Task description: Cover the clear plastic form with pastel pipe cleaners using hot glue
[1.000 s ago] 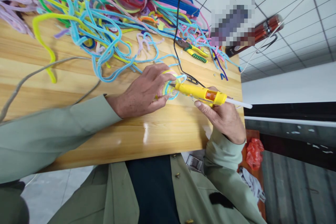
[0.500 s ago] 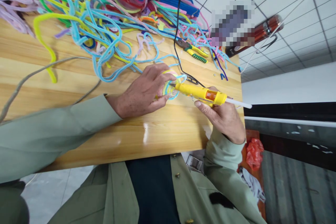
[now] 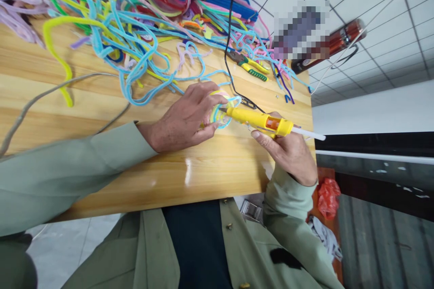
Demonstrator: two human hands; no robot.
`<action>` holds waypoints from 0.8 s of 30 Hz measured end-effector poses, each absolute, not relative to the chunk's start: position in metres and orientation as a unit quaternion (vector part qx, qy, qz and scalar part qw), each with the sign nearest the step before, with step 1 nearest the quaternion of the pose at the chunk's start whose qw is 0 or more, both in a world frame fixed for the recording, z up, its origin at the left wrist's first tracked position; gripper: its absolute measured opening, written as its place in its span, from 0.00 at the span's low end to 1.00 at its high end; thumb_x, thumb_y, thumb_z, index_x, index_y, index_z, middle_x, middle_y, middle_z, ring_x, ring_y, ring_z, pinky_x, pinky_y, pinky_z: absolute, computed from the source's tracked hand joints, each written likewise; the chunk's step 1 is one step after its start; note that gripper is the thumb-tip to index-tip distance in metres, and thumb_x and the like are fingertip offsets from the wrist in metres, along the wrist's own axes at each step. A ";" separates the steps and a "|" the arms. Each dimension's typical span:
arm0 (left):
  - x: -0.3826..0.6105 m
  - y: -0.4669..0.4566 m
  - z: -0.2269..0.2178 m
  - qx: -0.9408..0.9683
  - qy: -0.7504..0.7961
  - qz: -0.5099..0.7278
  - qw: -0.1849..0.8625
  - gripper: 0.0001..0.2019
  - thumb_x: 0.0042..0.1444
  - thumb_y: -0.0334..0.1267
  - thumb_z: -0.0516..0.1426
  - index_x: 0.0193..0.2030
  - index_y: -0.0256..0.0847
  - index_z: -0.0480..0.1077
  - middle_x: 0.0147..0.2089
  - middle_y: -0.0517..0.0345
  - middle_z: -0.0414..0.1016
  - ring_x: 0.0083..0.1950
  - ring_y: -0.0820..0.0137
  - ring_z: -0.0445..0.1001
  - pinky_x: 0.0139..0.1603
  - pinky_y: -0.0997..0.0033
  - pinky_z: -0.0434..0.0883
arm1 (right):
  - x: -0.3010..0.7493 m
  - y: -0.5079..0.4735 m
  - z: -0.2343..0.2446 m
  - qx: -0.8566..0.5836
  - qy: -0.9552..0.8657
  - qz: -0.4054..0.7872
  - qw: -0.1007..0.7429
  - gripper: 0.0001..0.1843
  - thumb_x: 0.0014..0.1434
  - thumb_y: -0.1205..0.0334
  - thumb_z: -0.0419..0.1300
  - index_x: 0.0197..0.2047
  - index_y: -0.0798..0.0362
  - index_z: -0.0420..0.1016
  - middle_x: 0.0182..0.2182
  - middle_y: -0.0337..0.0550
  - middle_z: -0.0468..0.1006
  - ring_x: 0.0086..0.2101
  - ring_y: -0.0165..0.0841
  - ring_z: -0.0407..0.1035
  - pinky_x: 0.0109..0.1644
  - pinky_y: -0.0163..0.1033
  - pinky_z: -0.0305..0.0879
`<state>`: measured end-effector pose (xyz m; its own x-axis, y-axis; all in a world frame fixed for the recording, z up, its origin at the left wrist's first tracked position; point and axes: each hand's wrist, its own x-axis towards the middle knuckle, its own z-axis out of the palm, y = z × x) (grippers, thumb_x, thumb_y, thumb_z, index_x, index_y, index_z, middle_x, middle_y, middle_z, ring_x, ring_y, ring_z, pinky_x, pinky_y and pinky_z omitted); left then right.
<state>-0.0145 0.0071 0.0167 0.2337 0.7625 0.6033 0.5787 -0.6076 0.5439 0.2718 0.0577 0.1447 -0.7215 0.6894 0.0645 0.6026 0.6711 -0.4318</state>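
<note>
Glue gun (image 3: 261, 122), grasped by right hand (image 3: 291, 156), meets coil (image 3: 219, 119) pinched by left hand (image 3: 183, 119); pipe cleaners (image 3: 129, 45) crowd behind.

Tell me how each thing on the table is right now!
left hand: holding the coiled piece on the table
right hand: gripping the glue gun
glue gun: nozzle at the coiled piece, glue stick poking out behind
pliers: lying flat, untouched
pipe cleaners: loose, tangled heap

readable text: none anywhere in view
glue gun (image 3: 261, 121): yellow body, no legible brand or label
pipe-cleaner coil (image 3: 217, 116): no print
pliers (image 3: 251, 67): no marking readable
pixelated patch (image 3: 301, 30): blurred, unreadable
bench (image 3: 101, 99): bare wood, no signs
</note>
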 end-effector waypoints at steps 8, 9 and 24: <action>-0.015 0.006 0.018 0.788 0.435 0.430 0.072 0.24 0.74 0.42 0.58 0.73 0.47 0.61 0.75 0.36 0.67 0.77 0.46 0.70 0.76 0.32 0.74 | 0.272 0.058 0.143 -0.361 -0.901 0.210 0.117 0.20 0.77 0.39 0.63 0.48 0.47 0.83 0.47 0.48 0.86 0.44 0.45 0.80 0.52 0.51 0.80; -0.014 0.006 0.018 0.788 0.433 0.432 0.067 0.24 0.74 0.43 0.58 0.74 0.47 0.61 0.75 0.37 0.67 0.77 0.46 0.70 0.76 0.31 0.75 | 0.272 0.058 0.143 -0.361 -0.901 0.212 0.116 0.20 0.77 0.39 0.63 0.47 0.47 0.83 0.47 0.48 0.86 0.44 0.45 0.80 0.52 0.51 0.80; -0.013 0.006 0.018 0.785 0.429 0.443 0.064 0.24 0.73 0.42 0.58 0.72 0.46 0.61 0.73 0.34 0.69 0.76 0.45 0.71 0.75 0.33 0.75 | 0.273 0.060 0.142 -0.339 -0.916 0.177 0.119 0.19 0.78 0.40 0.62 0.45 0.46 0.79 0.44 0.47 0.84 0.40 0.43 0.79 0.46 0.50 0.79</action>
